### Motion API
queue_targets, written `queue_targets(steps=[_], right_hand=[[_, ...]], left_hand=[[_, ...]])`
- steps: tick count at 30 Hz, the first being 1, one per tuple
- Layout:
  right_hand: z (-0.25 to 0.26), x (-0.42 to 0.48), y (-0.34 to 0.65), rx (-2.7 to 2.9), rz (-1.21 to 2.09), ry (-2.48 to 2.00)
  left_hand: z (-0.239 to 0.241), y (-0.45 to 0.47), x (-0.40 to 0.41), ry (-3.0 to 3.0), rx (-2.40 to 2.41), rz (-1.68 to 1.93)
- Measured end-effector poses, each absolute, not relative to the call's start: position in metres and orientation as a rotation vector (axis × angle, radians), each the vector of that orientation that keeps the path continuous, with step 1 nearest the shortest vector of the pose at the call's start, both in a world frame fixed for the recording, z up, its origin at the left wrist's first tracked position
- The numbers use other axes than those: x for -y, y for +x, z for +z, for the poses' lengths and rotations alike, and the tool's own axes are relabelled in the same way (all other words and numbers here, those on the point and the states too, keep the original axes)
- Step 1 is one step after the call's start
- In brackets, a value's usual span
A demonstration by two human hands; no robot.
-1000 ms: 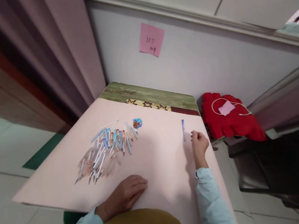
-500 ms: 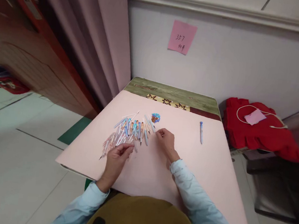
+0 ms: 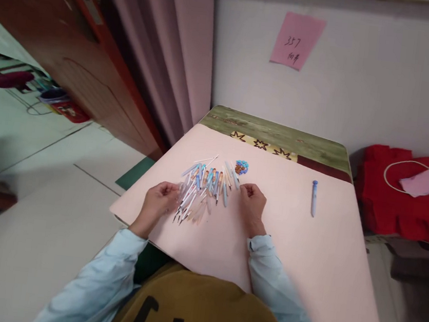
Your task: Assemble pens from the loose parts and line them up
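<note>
A heap of pen parts (image 3: 205, 188), clear barrels, refills and blue pieces, lies on the pink table cover (image 3: 297, 253). My left hand (image 3: 157, 203) rests at the heap's left edge, fingers curled at the clear barrels; what it holds I cannot make out. My right hand (image 3: 251, 206) sits at the heap's right edge with fingertips pinched together near the blue pieces. A small cluster of blue and brown bits (image 3: 241, 167) lies just behind the heap. One assembled blue pen (image 3: 313, 197) lies alone to the right.
The table (image 3: 279, 137) stands against a white wall with a pink note (image 3: 297, 40). A pink curtain (image 3: 173, 48) hangs at left. A red cloth (image 3: 403, 203) with a cord and pink paper lies right of the table.
My right hand left the lone blue pen and came over to the heap. My left hand rose from the near table edge to the heap's left side. My head turned left.
</note>
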State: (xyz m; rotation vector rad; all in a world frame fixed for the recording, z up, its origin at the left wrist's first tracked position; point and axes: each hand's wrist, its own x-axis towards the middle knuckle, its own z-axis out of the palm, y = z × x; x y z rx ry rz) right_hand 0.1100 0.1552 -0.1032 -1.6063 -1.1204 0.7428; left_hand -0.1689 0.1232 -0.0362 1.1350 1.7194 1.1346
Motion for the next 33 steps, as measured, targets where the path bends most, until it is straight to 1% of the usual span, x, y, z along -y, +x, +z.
queue_targets(steps=[4,7,8,13,18,23,26,29,33], right_hand=[[-0.098,-0.152,0.11,1.122,0.752,-1.621],[-0.097,-0.151,0.11,1.101,0.76,-1.608],[-0.097,-0.15,0.11,1.087,0.765,-1.599],[-0.096,-0.151,0.111,1.029,0.797,-1.55],[-0.094,-0.153,0.112,1.021,0.81,-1.537],[-0.098,-0.154,0.114,1.0,0.806,-1.504],[-0.097,-0.155,0.113,1.008,0.835,-1.425],[-0.092,-0.153,0.107,1.053,0.983,-1.282],[-0.084,-0.149,0.098,1.087,1.249,-1.116]], left_hand=[[-0.039,-0.157,-0.156,1.353,-1.888,0.911],[-0.038,-0.146,-0.182,1.551,-2.146,0.54],[-0.038,-0.142,-0.189,1.577,-2.161,0.479],[-0.045,-0.129,-0.207,1.63,-2.103,0.378],[-0.052,-0.126,-0.209,1.582,-2.099,0.451],[-0.041,-0.122,-0.195,1.483,-2.021,0.686],[-0.028,-0.113,-0.185,1.265,-1.705,0.896],[-0.021,-0.096,-0.18,0.962,-1.269,0.94],[-0.027,-0.073,-0.176,0.919,-1.151,0.947]])
